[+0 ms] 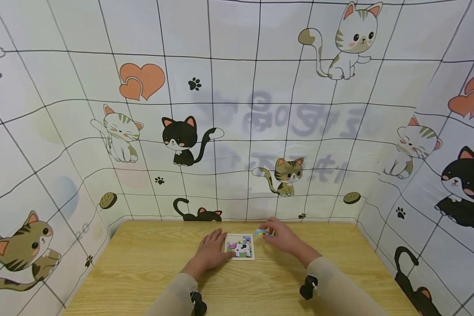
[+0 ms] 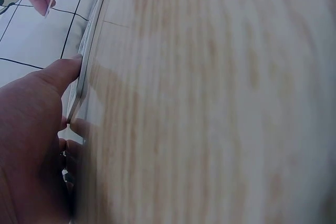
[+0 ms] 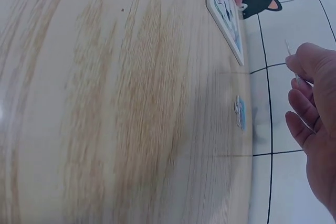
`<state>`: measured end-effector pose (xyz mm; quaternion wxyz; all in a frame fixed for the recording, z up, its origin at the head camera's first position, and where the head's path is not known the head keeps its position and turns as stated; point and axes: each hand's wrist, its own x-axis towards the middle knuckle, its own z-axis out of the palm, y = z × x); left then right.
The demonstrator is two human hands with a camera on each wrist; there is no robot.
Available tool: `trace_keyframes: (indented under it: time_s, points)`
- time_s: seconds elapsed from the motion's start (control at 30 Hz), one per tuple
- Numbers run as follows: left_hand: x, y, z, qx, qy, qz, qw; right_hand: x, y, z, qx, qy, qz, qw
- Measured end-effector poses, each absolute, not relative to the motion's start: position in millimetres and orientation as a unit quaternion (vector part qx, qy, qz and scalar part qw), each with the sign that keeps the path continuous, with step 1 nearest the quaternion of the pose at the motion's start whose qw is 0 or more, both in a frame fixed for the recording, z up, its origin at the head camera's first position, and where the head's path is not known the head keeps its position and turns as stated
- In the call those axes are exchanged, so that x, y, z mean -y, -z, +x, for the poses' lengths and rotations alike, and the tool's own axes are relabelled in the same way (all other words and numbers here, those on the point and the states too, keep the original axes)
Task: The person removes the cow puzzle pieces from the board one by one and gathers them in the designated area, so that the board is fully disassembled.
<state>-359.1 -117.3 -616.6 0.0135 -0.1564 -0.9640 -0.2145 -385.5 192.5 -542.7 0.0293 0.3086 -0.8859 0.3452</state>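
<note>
A small puzzle board (image 1: 240, 259) with a pale frame and a cow picture lies on the wooden table. My left hand (image 1: 211, 251) rests at its left side, fingers stretched out, the thumb on the near edge of the frame. In the left wrist view the thumb (image 2: 65, 72) touches the board's edge (image 2: 86, 69). Right of the board, my right hand (image 1: 278, 237) pinches a thin, colourful puzzle piece (image 1: 258, 231), seen edge-on in the right wrist view. Another small piece (image 3: 240, 113) lies on the table below that hand.
The light wooden table (image 1: 158, 263) extends around the board and toward me. A white cloth wall (image 1: 233, 153) with black grid lines and printed cats stands behind the table and on both sides. Dark wrist devices (image 1: 309, 287) sit on both sleeves.
</note>
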Motion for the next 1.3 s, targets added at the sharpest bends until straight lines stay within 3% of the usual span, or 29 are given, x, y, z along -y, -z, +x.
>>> trace_keyframes:
  time_s: [0.67,1.3]
  points:
    - [113,601,-350,0.962,0.224,-0.155,0.005,-226,542,-383,0.898,-0.356,0.257,0.034]
    - [118,616,-360,0.964,0.218,-0.151,0.005,-254,548,-384,0.905,-0.359,0.224,0.049]
